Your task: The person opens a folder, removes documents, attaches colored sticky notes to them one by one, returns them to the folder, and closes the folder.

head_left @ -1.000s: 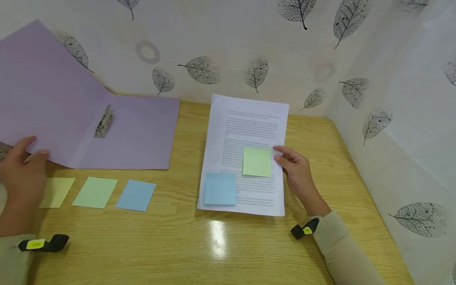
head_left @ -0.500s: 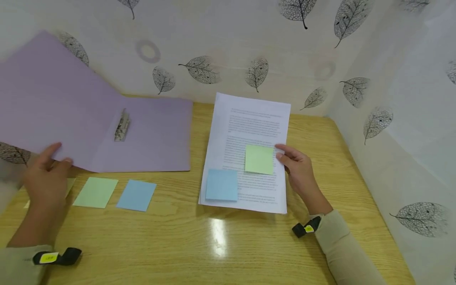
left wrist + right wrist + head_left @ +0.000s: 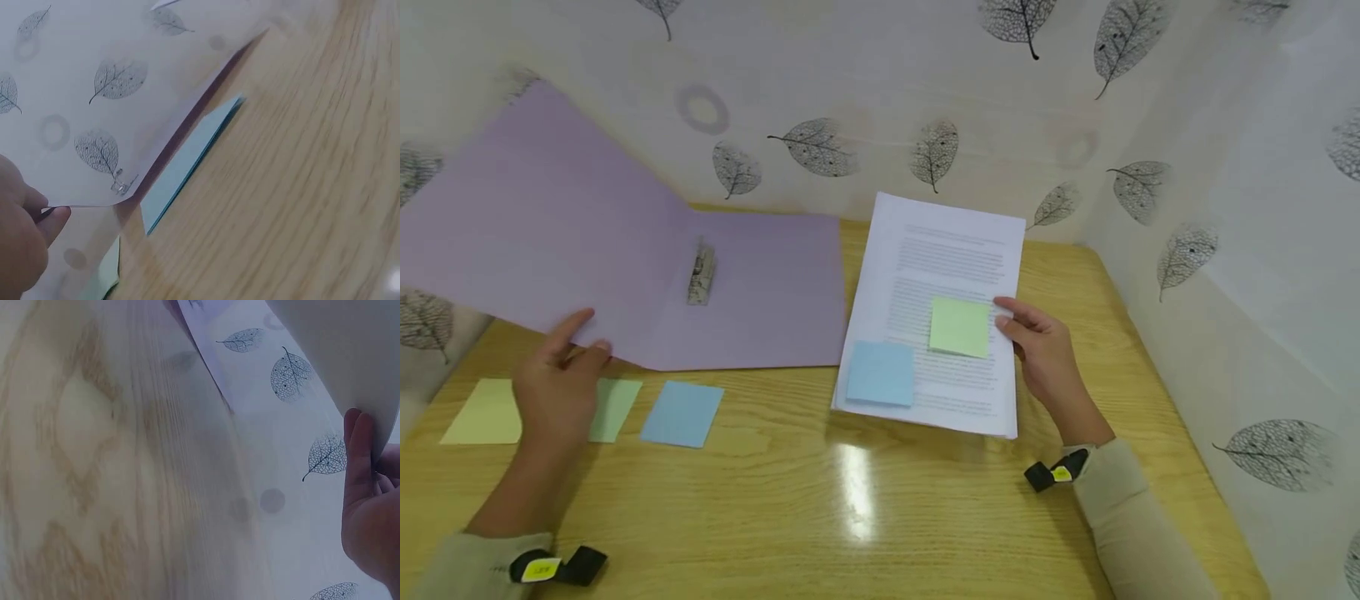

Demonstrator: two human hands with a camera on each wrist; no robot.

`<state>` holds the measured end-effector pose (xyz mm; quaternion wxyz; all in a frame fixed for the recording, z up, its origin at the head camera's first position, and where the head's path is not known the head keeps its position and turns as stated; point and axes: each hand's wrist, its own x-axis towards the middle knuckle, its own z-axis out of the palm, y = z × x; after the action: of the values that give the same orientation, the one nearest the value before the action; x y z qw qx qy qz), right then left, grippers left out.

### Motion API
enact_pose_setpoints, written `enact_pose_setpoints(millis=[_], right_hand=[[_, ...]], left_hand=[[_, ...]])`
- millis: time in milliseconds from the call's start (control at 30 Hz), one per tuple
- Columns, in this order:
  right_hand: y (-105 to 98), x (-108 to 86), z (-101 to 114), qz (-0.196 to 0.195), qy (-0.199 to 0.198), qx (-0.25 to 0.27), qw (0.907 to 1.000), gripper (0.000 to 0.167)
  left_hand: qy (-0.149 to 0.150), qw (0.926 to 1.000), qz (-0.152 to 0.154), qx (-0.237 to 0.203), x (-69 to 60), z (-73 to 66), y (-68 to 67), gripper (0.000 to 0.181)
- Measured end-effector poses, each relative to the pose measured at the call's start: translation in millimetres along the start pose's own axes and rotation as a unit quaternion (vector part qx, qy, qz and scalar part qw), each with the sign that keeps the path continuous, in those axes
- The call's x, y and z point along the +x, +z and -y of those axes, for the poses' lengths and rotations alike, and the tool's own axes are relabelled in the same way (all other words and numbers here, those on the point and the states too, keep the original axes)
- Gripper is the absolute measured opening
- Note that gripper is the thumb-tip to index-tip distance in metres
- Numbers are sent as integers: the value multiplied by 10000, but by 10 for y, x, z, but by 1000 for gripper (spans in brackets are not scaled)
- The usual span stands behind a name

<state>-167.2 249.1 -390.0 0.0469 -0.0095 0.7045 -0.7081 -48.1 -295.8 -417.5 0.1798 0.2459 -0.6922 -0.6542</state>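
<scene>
A purple folder (image 3: pixel 767 292) lies spread on the table, its left cover raised at a slant. My left hand (image 3: pixel 553 396) pinches the lower edge of that cover between thumb and fingers. A metal clip (image 3: pixel 702 275) sits near the folder's fold. On the right, my right hand (image 3: pixel 1048 358) pinches the right edge of a stack of printed sheets (image 3: pixel 947 258), which is lifted and tilted off the table. A green sticky note (image 3: pixel 959 327) and a blue sticky note (image 3: pixel 880 373) are on the top sheet. The right wrist view shows fingers (image 3: pixel 359 450) against the sheets' underside.
In front of the folder lie a yellow sticky note pad (image 3: pixel 484 412), a green pad (image 3: pixel 616 410) partly behind my left hand, and a blue pad (image 3: pixel 682 414). The wooden table (image 3: pixel 760 517) meets a leaf-patterned wall covering (image 3: pixel 850 67) at the back and right.
My left hand has slid the open folder rightward, up to the stack's left edge. My right hand has shifted slightly right with the sheets, whose near edge has risen.
</scene>
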Motion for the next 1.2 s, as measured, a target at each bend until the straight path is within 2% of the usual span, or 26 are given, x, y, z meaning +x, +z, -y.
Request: enact_pose_setpoints(millis=[67, 133, 233, 367, 500, 700, 833, 967, 1200], right_hand=[[-21, 10, 1, -24, -28, 34, 10000, 38], [-40, 19, -5, -43, -60, 88, 9999, 37], [-57, 35, -20, -26, -105, 119, 9999, 37], [-67, 56, -37, -18, -32, 53, 10000, 38], [-69, 96, -44, -89, 220, -183, 9996, 40], [-36, 194, -74, 48, 716, -711, 9949, 41], [5, 249, -113, 173, 954, -909, 9911, 40], [35, 298, -156, 321, 1104, -873, 9895, 41], [63, 350, -212, 455, 1278, -709, 9882, 44]], left_hand=[[63, 9999, 38, 115, -36, -3, 54, 49], [203, 9982, 37, 566, -84, 1, 116, 48], [547, 9903, 13, 1274, -166, 16, 211, 46], [986, 9817, 176, 1620, -284, 32, 337, 44], [1193, 9742, 496, 1849, -405, 37, 461, 45], [1246, 9683, 1023, 1907, -632, 73, 672, 47], [1445, 9618, 1368, 1877, -761, 117, 828, 47], [1596, 9555, 1575, 1916, -859, 133, 949, 47], [1612, 9562, 1902, 1533, -1038, 146, 1088, 46]])
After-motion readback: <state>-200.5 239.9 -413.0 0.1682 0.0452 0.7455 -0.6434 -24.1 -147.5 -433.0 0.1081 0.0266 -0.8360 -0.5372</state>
